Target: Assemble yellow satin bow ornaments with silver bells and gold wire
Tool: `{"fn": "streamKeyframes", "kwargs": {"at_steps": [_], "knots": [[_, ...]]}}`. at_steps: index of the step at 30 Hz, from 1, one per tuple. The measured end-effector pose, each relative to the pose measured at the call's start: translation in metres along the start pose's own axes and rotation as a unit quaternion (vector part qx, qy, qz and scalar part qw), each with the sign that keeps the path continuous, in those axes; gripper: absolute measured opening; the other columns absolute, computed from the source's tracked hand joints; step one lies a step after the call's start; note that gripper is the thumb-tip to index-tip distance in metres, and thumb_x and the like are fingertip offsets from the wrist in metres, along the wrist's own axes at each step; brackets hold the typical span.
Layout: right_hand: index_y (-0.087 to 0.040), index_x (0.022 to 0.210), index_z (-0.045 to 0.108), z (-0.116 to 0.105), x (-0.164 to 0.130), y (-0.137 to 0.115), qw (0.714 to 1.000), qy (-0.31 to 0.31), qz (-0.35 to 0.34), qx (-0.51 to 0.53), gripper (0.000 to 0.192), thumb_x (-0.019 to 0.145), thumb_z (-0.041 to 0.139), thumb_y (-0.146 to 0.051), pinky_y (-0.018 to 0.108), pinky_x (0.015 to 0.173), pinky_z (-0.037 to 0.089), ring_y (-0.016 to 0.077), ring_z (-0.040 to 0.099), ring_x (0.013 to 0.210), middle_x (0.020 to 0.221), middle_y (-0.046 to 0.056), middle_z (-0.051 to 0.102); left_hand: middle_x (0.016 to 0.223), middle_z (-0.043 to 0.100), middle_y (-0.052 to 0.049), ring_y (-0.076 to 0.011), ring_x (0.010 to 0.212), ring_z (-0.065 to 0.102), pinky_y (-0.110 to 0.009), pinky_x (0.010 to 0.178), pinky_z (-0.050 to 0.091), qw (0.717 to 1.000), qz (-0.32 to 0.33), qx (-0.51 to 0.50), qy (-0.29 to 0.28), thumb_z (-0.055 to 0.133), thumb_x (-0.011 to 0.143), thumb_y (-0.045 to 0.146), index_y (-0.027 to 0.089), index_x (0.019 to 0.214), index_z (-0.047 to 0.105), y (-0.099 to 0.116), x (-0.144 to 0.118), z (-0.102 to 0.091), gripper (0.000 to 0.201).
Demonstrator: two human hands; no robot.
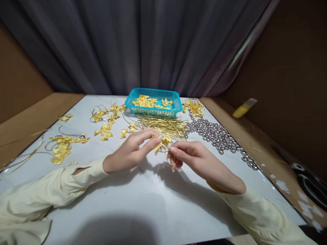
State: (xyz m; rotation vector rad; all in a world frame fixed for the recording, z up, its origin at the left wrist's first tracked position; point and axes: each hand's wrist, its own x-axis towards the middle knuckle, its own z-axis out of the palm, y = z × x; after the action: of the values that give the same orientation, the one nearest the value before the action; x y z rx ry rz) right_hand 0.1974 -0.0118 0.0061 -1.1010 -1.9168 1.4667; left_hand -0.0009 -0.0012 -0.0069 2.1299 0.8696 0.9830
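Bow (167, 140): above the surface (189, 211), between both hands, seemingly unfinished
Left hand (130, 149): fingers pinching the bow
Right hand (195, 156): fingers pinching its cord (164, 151)
Seemingly done: beaded bows (61, 149) at left
Seemingly remaining: loose bows (144, 101) in basket (176, 99), piled cords (163, 126), beads (212, 131)

Grey curtain (143, 44) hanging behind white tabletop (122, 207); brown panels (286, 68) flanking L & R. Yellow tube (242, 109) w/ clear end showing against R panel; paper scraps (282, 186) lying on R ledge (268, 156), black curved item (313, 189) (ID unclear) resting nr them.
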Motion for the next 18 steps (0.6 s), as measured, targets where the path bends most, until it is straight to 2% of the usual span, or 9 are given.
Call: {"fn": "streamKeyframes", "kwargs": {"at_steps": [3,6,12,18], "knots": [[-0.016,0.061,0.053,0.0018,-0.0024,-0.0006,0.989,0.040,-0.050,-0.132,0.035,0.090,0.042,-0.031,0.023,0.055,0.037,0.0097,0.049,0.053,0.056,-0.001,0.054,0.076,0.050,-0.003,-0.0148,0.081,0.050,-0.027,0.073,0.040,1.000,-0.002,-0.024,0.002,0.037,0.093,0.026,0.017,0.073,0.051,-0.0009,-0.0003,0.0003,0.026],[-0.016,0.059,0.051,0.0027,-0.0041,-0.0017,0.976,0.047,-0.077,-0.200,0.035,0.090,0.042,-0.028,0.022,0.052,0.032,0.0085,0.044,0.049,0.052,-0.002,0.051,0.077,0.050,-0.003,-0.0145,0.083,0.049,-0.026,0.074,0.040,0.999,0.000,-0.039,-0.002,0.038,0.093,0.025,0.017,0.073,0.050,-0.0027,-0.0006,0.0012,0.025],[-0.015,0.058,0.052,0.0054,-0.0045,-0.0033,0.963,0.057,-0.092,-0.247,0.032,0.088,0.042,-0.023,0.022,0.050,0.029,0.0076,0.042,0.045,0.049,-0.003,0.050,0.081,0.050,-0.003,-0.0136,0.081,0.049,-0.026,0.074,0.040,0.998,0.001,-0.055,-0.020,0.039,0.092,0.024,0.016,0.074,0.050,-0.0035,-0.0027,0.0021,0.023],[-0.014,0.060,0.059,0.0064,-0.0060,-0.0021,0.964,0.065,-0.087,-0.243,0.028,0.084,0.046,-0.018,0.020,0.048,0.033,0.0072,0.048,0.044,0.052,-0.001,0.059,0.076,0.048,-0.001,-0.0138,0.077,0.049,-0.027,0.074,0.040,0.996,-0.015,-0.079,-0.034,0.037,0.093,0.025,0.016,0.071,0.048,-0.0034,-0.0012,0.0029,0.026]]}}
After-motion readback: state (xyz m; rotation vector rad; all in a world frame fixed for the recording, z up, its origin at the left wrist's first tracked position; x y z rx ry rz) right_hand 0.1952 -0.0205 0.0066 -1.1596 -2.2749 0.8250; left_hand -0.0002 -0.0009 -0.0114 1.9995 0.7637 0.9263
